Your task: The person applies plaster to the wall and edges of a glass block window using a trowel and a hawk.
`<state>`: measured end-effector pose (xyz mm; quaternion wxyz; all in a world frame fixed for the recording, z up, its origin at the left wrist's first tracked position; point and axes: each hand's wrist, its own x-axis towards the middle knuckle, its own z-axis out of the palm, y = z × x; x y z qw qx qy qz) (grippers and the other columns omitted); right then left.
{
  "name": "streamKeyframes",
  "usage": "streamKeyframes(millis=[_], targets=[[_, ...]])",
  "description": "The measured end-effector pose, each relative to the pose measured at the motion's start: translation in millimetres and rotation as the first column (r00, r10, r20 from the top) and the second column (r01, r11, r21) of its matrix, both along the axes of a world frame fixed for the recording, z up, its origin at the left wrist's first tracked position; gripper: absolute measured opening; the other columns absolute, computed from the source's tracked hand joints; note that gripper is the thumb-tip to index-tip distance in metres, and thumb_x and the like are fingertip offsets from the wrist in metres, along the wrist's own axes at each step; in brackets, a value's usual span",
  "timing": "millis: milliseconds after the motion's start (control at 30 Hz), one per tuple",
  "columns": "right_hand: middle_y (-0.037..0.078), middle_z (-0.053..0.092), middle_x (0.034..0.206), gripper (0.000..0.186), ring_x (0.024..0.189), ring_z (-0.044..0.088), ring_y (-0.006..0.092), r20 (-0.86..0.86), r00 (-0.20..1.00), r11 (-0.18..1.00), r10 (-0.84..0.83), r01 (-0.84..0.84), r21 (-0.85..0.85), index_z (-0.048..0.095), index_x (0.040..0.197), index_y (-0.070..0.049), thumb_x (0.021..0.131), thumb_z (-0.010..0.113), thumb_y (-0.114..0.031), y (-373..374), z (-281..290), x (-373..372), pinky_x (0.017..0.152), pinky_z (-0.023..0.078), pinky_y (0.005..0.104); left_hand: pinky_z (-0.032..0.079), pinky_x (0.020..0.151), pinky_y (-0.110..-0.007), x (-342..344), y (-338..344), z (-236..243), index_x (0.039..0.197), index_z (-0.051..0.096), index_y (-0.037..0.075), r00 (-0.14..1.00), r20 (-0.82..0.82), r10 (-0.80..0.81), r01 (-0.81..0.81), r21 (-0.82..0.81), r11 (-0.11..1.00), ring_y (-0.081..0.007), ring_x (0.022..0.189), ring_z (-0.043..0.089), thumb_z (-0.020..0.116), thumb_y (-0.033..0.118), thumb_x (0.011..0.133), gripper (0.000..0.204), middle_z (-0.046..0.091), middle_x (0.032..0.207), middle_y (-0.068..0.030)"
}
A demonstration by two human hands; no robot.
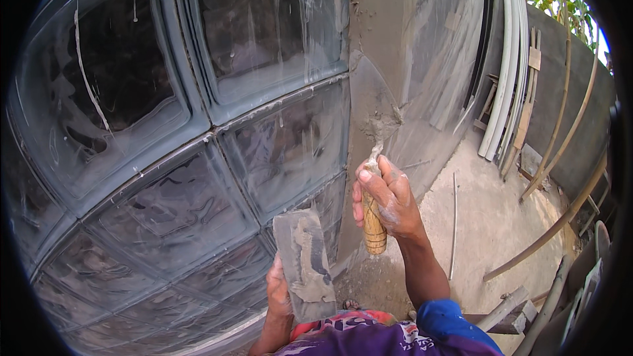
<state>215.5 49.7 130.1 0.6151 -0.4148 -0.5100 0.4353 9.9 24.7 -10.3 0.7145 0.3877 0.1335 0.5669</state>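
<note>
My right hand (pixel 390 199) is wrapped round the wooden handle of a pointing trowel (pixel 374 95). Its blade, smeared with grey mortar (pixel 384 123), lies against the strip of wet mortar (pixel 382 10) beside the glass blocks. My left hand (pixel 278 290) grips the edge of a flat rectangular board (pixel 303 264), a mortar hawk or float, with grey mortar spread on its face. Only part of the left fingers shows at the board's edge. The glass block wall (pixel 283 145) stands to the left, streaked with pale drips.
White pipes (pixel 504 66) and wooden strips (pixel 527 105) lean at the right against a grey wall (pixel 580 86). Curved poles (pixel 560 217) slant over the concrete floor (pixel 488 224). A thin rod (pixel 454 224) lies there, and timber offcuts (pixel 514 320) sit at lower right.
</note>
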Motion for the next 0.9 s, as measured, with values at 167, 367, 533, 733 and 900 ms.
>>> streamKeyframes(millis=[167,367,533,733,900], targets=[[0.005,0.052,0.067,0.02,0.049,0.054,0.0105,0.045,0.999,0.999,-0.026,0.027,-0.02,0.044,0.086,-0.002,0.092,0.051,-0.019,-19,1,2,0.042,0.046,0.0243,0.047,0.085,-0.029,-1,-5,2,0.134,0.034,-0.003,1.0,0.006,0.03,-0.03,-0.038,0.999,-0.017,0.101,0.058,0.056,0.021,0.088,0.056,0.054,0.121,-0.0115],[0.008,0.053,0.066,0.02,0.046,0.054,0.0145,0.103,0.993,0.99,-0.062,0.048,0.134,0.045,0.09,-0.002,0.09,0.053,-0.021,4,49,-7,0.039,0.045,0.0265,0.047,0.084,-0.028,-2,-5,6,0.133,0.035,-0.003,0.999,-0.03,0.018,-0.019,-0.027,0.999,-0.017,0.1,0.058,0.053,0.02,0.089,0.053,0.054,0.121,-0.0114],[0.005,0.052,0.065,0.02,0.048,0.054,0.0103,0.022,0.996,0.991,-0.084,0.081,0.109,0.043,0.082,-0.003,0.091,0.052,-0.019,4,56,-10,0.041,0.045,0.0239,0.047,0.085,-0.028,1,-11,12,0.133,0.036,-0.003,0.999,0.029,0.027,-0.026,-0.052,0.998,-0.0174,0.101,0.058,0.05,0.019,0.09,0.05,0.054,0.121,-0.0117],[0.006,0.053,0.067,0.019,0.048,0.054,0.0107,0.027,0.994,0.994,-0.104,0.103,0.02,0.044,0.085,-0.002,0.091,0.051,-0.018,-10,22,-14,0.042,0.045,0.0241,0.046,0.086,-0.028,-2,-11,6,0.133,0.036,-0.003,0.999,0.011,0.037,-0.036,-0.046,0.998,-0.0175,0.101,0.058,0.051,0.019,0.09,0.05,0.054,0.12,-0.0117],[0.006,0.053,0.066,0.02,0.049,0.055,0.011,0.016,0.997,0.997,-0.08,0.08,-0.014,0.045,0.085,-0.002,0.091,0.051,-0.019,-19,13,-12,0.042,0.045,0.0238,0.047,0.086,-0.028,-4,-10,7,0.133,0.036,-0.003,1.0,-0.001,0.018,-0.018,-0.029,0.999,-0.0175,0.101,0.058,0.052,0.018,0.089,0.051,0.055,0.12,-0.0118]])
